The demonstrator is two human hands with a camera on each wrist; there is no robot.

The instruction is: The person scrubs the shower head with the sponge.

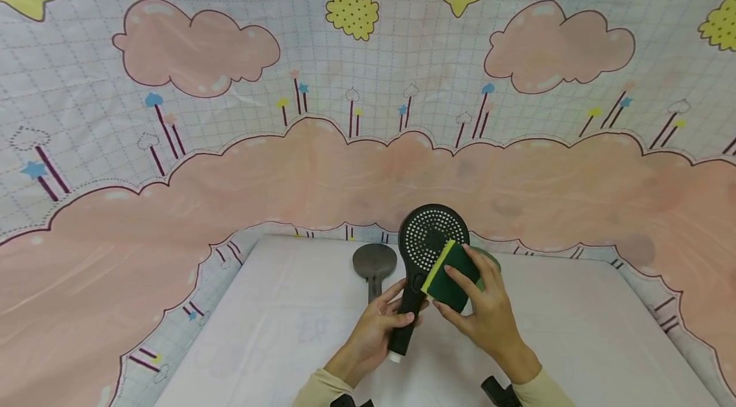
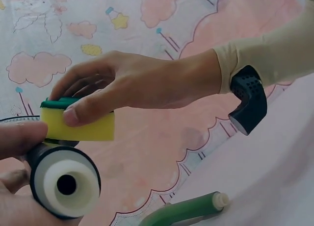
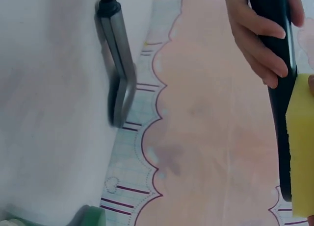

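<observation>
My left hand (image 1: pixel 370 330) grips the handle of a black shower head (image 1: pixel 428 228), whose round face of pale nozzles tilts up toward the head camera. In the left wrist view the handle's white hollow end (image 2: pixel 81 160) faces the camera. With fingers and thumb, my right hand (image 1: pixel 491 311) pinches a sponge (image 1: pixel 454 279) that has a dark green scouring side and a yellow foam side. Its yellow side lies against the shower head, over the lower right of the nozzle face and the neck. In the right wrist view the yellow foam (image 3: pixel 301 142) runs along the black body.
A grey shower head (image 1: pixel 374 261) lies on the white table (image 1: pixel 253 330), behind my left hand. Behind the right hand is a green shower head (image 1: pixel 491 259), partly hidden; its handle (image 2: pixel 184 211) shows in the left wrist view. A patterned cloth (image 1: pixel 345 183) hangs behind the table.
</observation>
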